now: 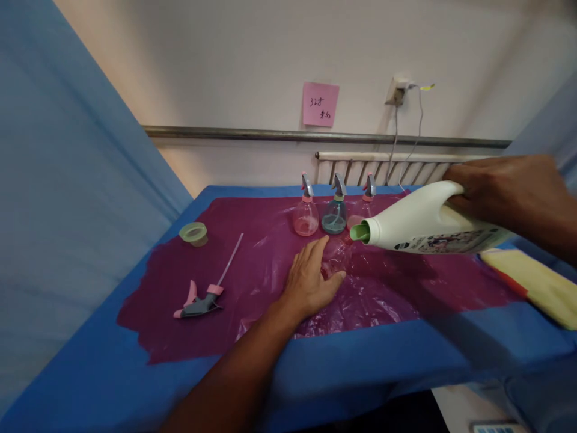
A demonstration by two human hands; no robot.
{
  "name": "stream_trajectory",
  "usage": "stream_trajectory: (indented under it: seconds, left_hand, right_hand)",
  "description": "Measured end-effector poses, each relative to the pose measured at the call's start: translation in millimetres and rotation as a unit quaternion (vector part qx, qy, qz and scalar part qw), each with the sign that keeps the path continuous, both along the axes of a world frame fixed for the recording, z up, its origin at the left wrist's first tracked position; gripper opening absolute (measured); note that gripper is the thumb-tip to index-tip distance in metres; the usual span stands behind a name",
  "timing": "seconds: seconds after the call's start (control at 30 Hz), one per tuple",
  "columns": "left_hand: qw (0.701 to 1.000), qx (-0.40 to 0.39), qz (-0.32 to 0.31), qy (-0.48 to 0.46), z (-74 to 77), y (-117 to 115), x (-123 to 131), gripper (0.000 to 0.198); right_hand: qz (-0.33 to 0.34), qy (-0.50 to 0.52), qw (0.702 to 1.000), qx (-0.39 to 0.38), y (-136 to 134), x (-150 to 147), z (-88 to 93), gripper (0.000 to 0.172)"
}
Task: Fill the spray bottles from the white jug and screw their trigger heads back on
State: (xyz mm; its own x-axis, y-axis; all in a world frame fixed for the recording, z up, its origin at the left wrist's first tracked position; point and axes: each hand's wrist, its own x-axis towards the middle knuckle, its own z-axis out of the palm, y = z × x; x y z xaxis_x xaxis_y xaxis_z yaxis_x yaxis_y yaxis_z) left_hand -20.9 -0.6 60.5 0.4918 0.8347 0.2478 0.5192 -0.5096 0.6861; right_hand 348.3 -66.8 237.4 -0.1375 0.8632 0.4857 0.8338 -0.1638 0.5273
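Currently left hand (311, 279) gripping clear bottle (336, 255) at middle of purple sheet (252, 264), fingers lying close together round far side, thumb pressing near side. Right hand (505, 189) holding white jug (428, 225) tipped nearly level, fingers curling tight round handle. Green spout (359, 232) hanging just above and right of clear bottle; any liquid pouring, cannot tell. Sprayer head (201, 304) with tube lying well left, green cap (193, 233) beyond it. Three spray bottles (334, 210) standing in row behind. Yellow cloth (536, 282) lying at right.
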Motion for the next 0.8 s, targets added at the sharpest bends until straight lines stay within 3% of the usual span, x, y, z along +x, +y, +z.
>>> stream_trajectory:
  seconds: [0.8]
  left_hand:
    - [1.000, 0.003, -0.016, 0.003, 0.3, -1.5, -0.4, 0.088]
  right_hand:
    - [0.022, 0.043, 0.998, -0.027, -0.2, -7.0, 19.5, 0.025]
